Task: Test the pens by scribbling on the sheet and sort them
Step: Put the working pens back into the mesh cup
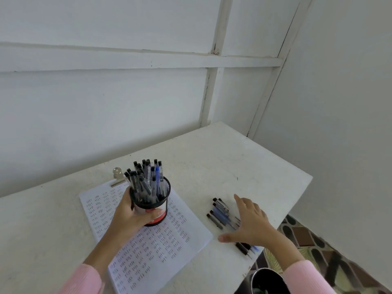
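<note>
My left hand (129, 213) is wrapped around a black mesh cup (158, 200) full of pens (146, 179), at the centre of the frame, above the sheet (148, 249) covered with scribbles. The sheet lies on the white counter (212, 162), with a metal clip (118, 177) at its upper end. My right hand (250, 221) is spread open, fingers apart, over a group of loose pens (220, 213) on the counter, right of the sheet. It holds nothing.
</note>
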